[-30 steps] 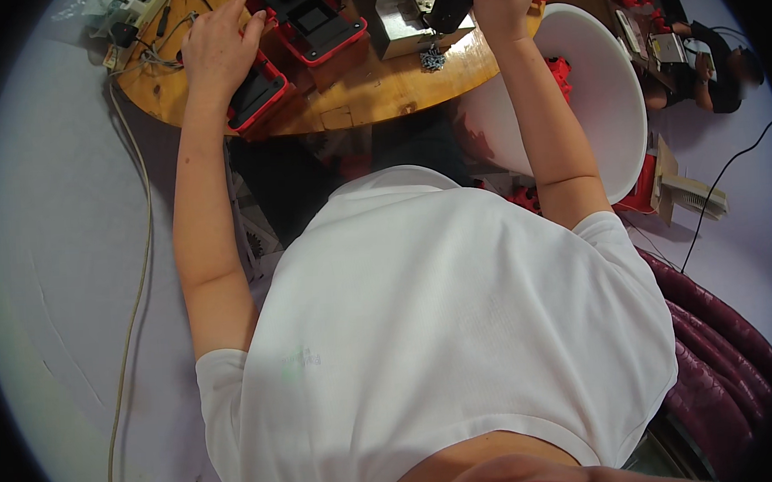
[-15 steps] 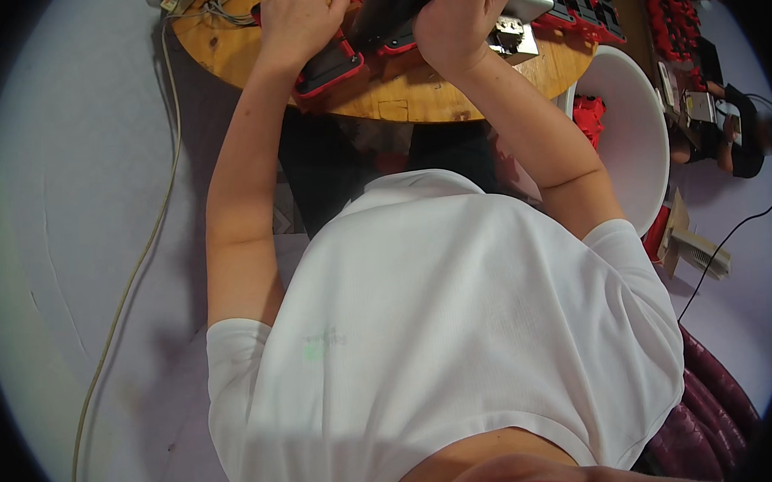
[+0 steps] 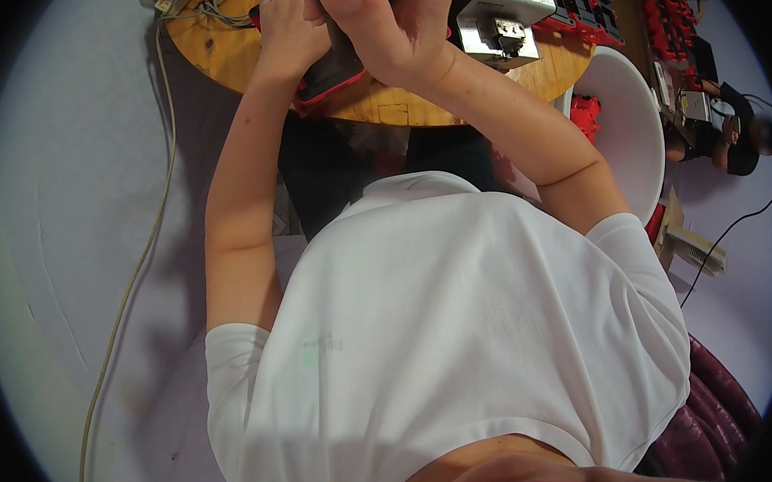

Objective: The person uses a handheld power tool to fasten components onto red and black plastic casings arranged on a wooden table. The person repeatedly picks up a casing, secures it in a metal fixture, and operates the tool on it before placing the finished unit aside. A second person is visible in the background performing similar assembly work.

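One dark tool (image 3: 338, 39) fills your right hand (image 3: 402, 44); your left hand (image 3: 291, 35), its grip too hidden to tell, lies by the red-and-black case (image 3: 332, 74), likely steadying it at the tabletop (image 3: 396, 107)'s near edge, within easy reach.

One view: your left head-worn fisheye, wide, aimed steeply down. Your white short-sleeved fabric shirt (image 3: 460, 316) sits close, filling the middle; the round-edged brown wooden table (image 3: 396, 107) is farther off, cut by the top edge.
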The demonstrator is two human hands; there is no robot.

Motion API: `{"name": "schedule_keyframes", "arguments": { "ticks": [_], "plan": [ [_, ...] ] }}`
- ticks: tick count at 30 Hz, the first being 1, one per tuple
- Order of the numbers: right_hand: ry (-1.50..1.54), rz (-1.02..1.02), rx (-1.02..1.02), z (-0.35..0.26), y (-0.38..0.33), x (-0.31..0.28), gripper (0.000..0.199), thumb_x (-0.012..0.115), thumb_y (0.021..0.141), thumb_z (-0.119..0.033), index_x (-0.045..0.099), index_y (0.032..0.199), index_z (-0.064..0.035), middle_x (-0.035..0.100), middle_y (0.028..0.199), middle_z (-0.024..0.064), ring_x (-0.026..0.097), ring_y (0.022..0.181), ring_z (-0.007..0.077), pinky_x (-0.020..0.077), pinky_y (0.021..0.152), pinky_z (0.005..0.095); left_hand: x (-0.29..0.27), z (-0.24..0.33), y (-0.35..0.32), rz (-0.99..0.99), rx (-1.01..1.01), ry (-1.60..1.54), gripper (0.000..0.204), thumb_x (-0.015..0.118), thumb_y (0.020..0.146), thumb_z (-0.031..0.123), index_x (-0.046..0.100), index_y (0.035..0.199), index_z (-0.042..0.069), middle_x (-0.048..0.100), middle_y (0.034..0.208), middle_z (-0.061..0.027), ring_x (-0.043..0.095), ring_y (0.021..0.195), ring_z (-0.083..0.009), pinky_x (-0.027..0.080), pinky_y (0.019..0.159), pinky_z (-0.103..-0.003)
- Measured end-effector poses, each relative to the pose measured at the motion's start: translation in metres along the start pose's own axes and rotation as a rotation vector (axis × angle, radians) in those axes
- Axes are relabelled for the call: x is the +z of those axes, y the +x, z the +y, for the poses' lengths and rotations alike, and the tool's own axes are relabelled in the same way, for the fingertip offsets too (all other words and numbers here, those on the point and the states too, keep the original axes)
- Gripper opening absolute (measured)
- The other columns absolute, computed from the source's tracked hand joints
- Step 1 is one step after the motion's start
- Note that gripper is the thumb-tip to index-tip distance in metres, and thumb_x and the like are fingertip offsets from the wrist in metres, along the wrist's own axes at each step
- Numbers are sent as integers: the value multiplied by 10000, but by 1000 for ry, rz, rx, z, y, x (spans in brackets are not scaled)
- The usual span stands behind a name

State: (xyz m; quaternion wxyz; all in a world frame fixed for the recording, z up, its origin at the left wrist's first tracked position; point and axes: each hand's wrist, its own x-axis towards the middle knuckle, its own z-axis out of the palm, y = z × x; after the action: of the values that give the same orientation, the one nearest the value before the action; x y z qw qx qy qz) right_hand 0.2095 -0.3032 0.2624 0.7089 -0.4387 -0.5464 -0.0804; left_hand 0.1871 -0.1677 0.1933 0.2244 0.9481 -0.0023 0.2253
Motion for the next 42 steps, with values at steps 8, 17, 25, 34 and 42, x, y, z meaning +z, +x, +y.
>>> {"name": "schedule_keyframes", "arguments": {
  "ticks": [8,17,25,34,42],
  "plan": [
    [-51,328,222,-41,10,-83,411,531,963,-446,460,1061,-53,589,797,79,587,617,141,497,537,275,6,-5,-1,26,35,242,427,564,893,390,602,1256,169,674,1072,-86,599,1026,-295,468,879,-420],
    [-376,410,48,-38,-36,-158,424,619,934,-365,450,1143,-37,562,820,59,555,652,118,474,579,263,9,-11,4,-22,73,269,455,549,912,413,579,1303,181,664,1130,-97,605,1001,-296,467,887,-417],
    [-369,452,64,-41,-46,-153,461,614,930,-390,430,1167,-40,570,840,71,552,619,124,467,537,257,10,-12,3,-13,65,288,456,540,918,419,572,1309,186,665,1125,-96,599,1012,-298,465,891,-417],
    [-396,373,58,-38,-41,-157,402,579,951,-391,458,1117,-46,555,797,51,532,596,114,452,548,253,5,-10,6,-68,-7,127,506,595,883,436,573,1299,149,645,1186,-109,575,1102,-303,437,955,-419],
    [-45,414,231,-53,4,-82,427,528,958,-463,456,1050,-53,585,802,82,599,628,150,513,554,290,-4,-34,9,-133,-133,166,605,647,825,517,614,1231,69,654,1086,-165,604,1061,-325,469,891,-384]
  ]
}}
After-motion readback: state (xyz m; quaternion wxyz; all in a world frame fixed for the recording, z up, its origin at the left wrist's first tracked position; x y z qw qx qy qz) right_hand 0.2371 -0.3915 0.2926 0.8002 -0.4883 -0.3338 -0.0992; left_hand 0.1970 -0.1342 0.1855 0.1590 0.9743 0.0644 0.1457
